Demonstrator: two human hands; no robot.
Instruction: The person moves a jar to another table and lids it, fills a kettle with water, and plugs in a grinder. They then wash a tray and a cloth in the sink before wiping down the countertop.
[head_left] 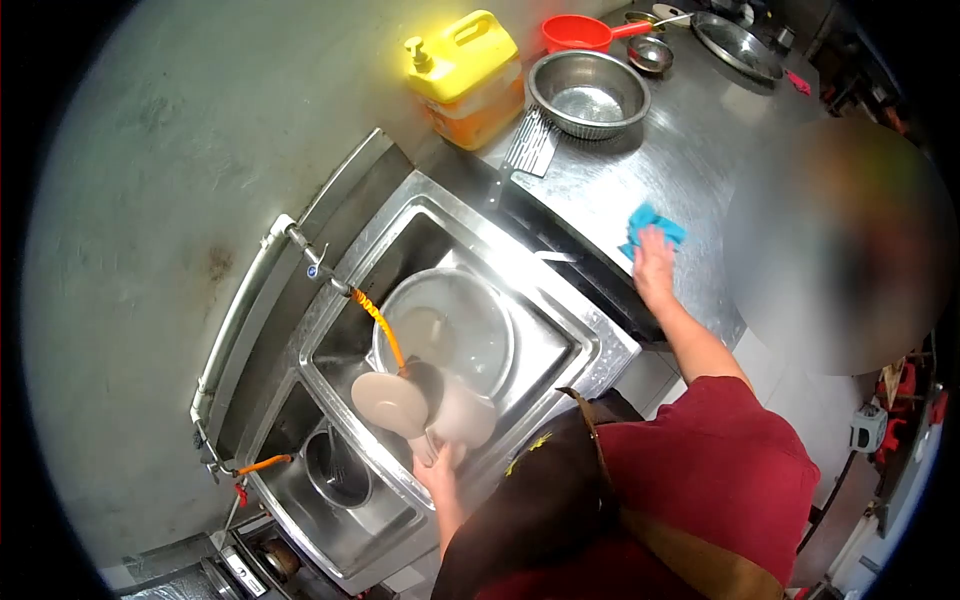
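Observation:
My left hand (438,470) is closed around the handles of beige, round-headed utensils over the larger sink basin (545,330). One has a flat disc-like head (390,402); a second beige rounded shape (465,412) beside it is blurred, and I cannot tell its exact kind. Beneath them, a large round basin (490,330) sits in the sink with cloudy water. An orange hose (378,318) hangs down to the utensils. My right hand (655,265) reaches to the steel table (690,180), its fingers on a crumpled blue cloth (652,225).
On the table stand a yellow-topped jug (465,80), a steel colander (588,95), a red dipper (577,33) and a slotted cleaver-shaped tool (530,145). A smaller sink holds a dark pot (338,468). A blurred round patch (840,250) covers the right side.

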